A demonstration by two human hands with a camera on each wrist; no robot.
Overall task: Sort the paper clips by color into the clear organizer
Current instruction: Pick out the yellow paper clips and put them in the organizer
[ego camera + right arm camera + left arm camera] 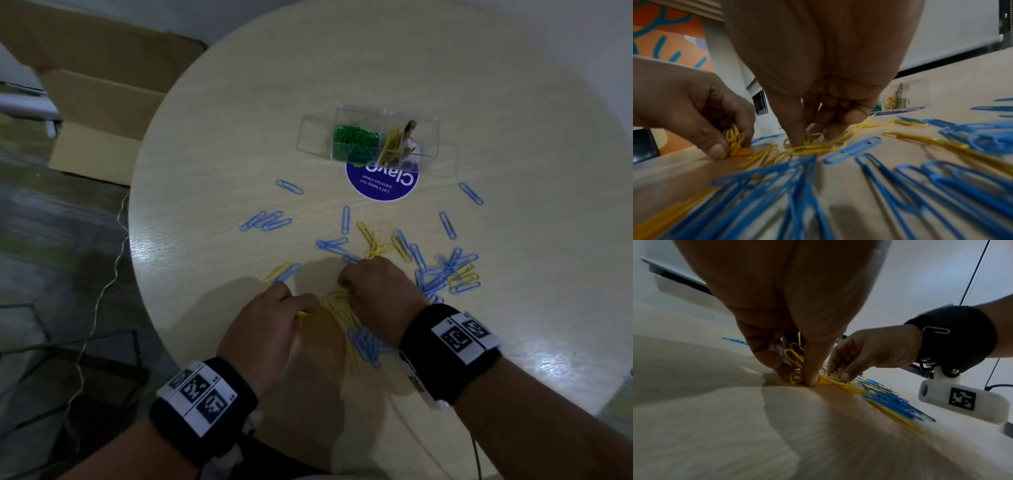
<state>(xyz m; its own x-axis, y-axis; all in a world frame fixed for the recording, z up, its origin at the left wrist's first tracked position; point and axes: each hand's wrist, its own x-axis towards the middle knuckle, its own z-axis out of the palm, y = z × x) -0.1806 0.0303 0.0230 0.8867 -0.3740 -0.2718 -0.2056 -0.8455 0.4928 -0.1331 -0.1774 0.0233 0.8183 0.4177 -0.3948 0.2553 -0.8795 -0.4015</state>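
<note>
The clear organizer [368, 137] stands at the table's far side, with green clips [356, 142] in its middle compartment and yellow clips [394, 147] in the right one. Blue clips [442, 270] and yellow clips lie scattered nearer to me. Both hands meet over a heap of yellow clips [337, 308]. My left hand [301, 308] pinches a small bunch of yellow clips [795, 356] between thumb and fingers, tips on the table. My right hand [349, 291] pinches yellow clips [813, 139] from the same heap. A blue pile [797, 186] lies under my right wrist.
The round wooden table [513, 102] bears a blue round sticker [382, 183] just in front of the organizer. An open cardboard box [102, 102] stands on the floor to the left. A thin cable [102, 291] hangs past the table's left edge.
</note>
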